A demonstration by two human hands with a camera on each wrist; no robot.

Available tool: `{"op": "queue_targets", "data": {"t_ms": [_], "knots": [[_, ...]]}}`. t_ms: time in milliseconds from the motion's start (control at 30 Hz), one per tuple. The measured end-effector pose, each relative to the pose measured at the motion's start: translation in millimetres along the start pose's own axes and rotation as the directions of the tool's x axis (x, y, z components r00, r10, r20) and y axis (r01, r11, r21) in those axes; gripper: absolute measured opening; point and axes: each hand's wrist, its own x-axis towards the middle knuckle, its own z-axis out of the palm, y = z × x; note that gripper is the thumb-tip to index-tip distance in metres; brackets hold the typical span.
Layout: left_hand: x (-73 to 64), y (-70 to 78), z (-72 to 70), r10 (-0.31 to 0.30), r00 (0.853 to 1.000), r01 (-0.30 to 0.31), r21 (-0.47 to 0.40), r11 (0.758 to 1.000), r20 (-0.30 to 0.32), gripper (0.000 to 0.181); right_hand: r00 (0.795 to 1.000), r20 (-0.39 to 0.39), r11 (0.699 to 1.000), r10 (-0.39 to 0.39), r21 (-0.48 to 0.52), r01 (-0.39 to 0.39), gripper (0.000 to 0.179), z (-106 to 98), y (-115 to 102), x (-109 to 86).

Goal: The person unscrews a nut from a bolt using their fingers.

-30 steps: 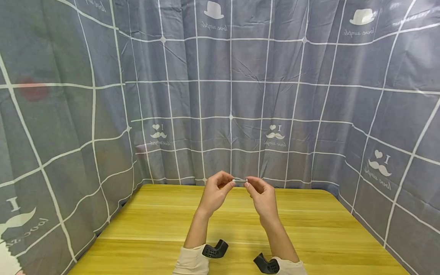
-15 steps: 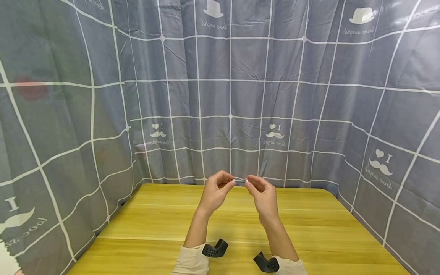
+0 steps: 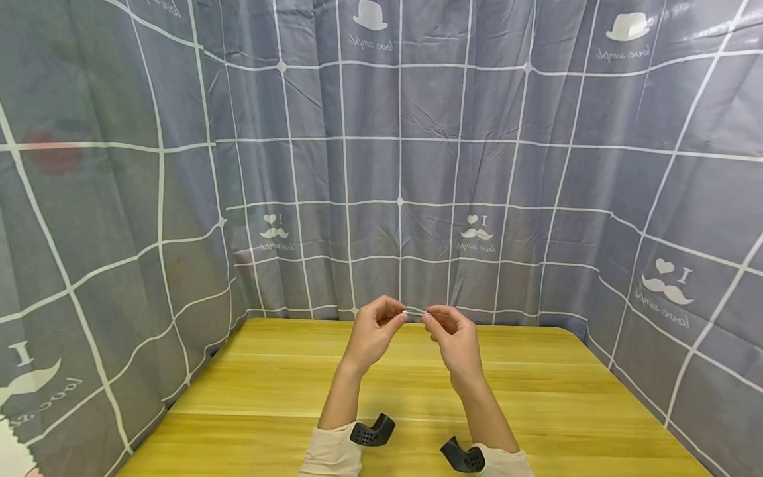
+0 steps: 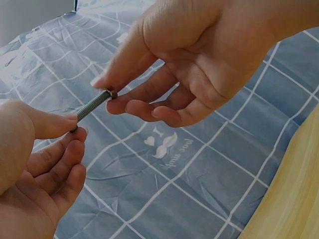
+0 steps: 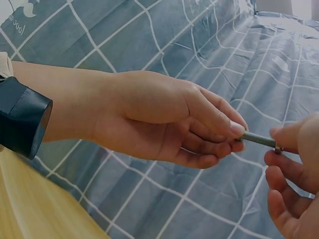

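My left hand (image 3: 368, 339) pinches one end of a threaded metal bolt (image 4: 92, 107) between thumb and fingertips. The bolt spans the gap between both hands, held up above the far part of the table. At its other end sits a small nut (image 4: 113, 93), with the thumb and index fingertip of my right hand (image 3: 460, 344) around it. In the right wrist view the nut (image 5: 278, 148) shows partly between those fingertips. The other fingers of both hands are bent, and the bolt's end in the left hand is mostly hidden by the fingertips.
A yellow wood-grain table (image 3: 268, 384) lies under the hands. Grey curtains (image 3: 369, 172) with white grid lines enclose its back and sides. Each wrist carries a black camera mount (image 3: 373, 430) at a beige sleeve (image 3: 334, 452).
My right thumb and fingertips have shifted slightly around the nut's end of the bolt, covering more of it in the head view. The left hand has stayed in place.
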Motion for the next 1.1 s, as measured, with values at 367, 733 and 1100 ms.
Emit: {"op": "queue_targets", "data": {"t_ms": [367, 733, 1100], "knots": [[-2.9, 3.5, -0.8, -0.002, 1.000, 0.002, -0.002, 1.000, 0.004, 0.005, 1.000, 0.000, 1.000, -0.006, -0.030, 0.006, 0.023, 2, -1, -2.8], [4.3, -33.2, 0.8, -0.027, 1.000, 0.027, -0.003, 1.000, -0.010, 0.008, 1.000, -0.002, 0.999, -0.016, -0.039, 0.016, 0.017, 1, -2, -0.8], [3.9, -33.5, -1.5, 0.010, 1.000, -0.010, -0.014, 1.000, 0.010, 0.008, 1.000, 0.001, 1.000, 0.009, -0.026, -0.009, 0.022, 0, -1, 0.4]]}}
